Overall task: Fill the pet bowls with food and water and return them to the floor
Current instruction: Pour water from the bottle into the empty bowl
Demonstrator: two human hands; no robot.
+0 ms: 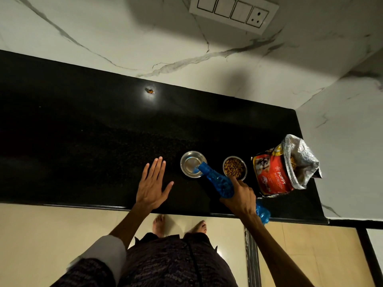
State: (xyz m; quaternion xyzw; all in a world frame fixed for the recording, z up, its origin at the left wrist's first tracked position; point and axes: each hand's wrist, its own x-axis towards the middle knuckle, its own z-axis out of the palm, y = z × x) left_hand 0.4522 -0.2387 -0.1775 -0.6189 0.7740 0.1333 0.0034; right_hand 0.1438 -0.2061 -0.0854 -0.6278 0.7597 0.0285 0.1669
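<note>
Your patterned lap and bare feet are filling the bottom of the view, standing at the edge of the black counter [83, 141].

Starting at your fingers: those of your right hand [241, 196] are wrapping around the body of the blue bottle [217, 183], with the index finger lying along its side. You are tipping it so the neck is reaching over the rim of the water bowl [193, 164]. Your left hand [152, 186] is holding nothing, its fingers spread flat just beside that bowl, apart from it.

Moving outward, the food bowl [235, 168] is sitting just to the right of the water bowl and is already holding a layer of kibble. Beyond it, the puppy food bag [277, 175] is standing open at the counter's right end.

So you are partway through: the food seems done, and the water step is in hand. Carrying both bowls down to the floor is still waiting.

Several things are staying unclear. Glare on the steel is hiding the water level, and I cannot tell how much has gone in, though something pale near the bottle mouth is probably a stream. Your right hand and wrist are covering the bottle's middle, so how much it is still holding is unseen. The floor spot for the bowls is not showing itself either.
</note>
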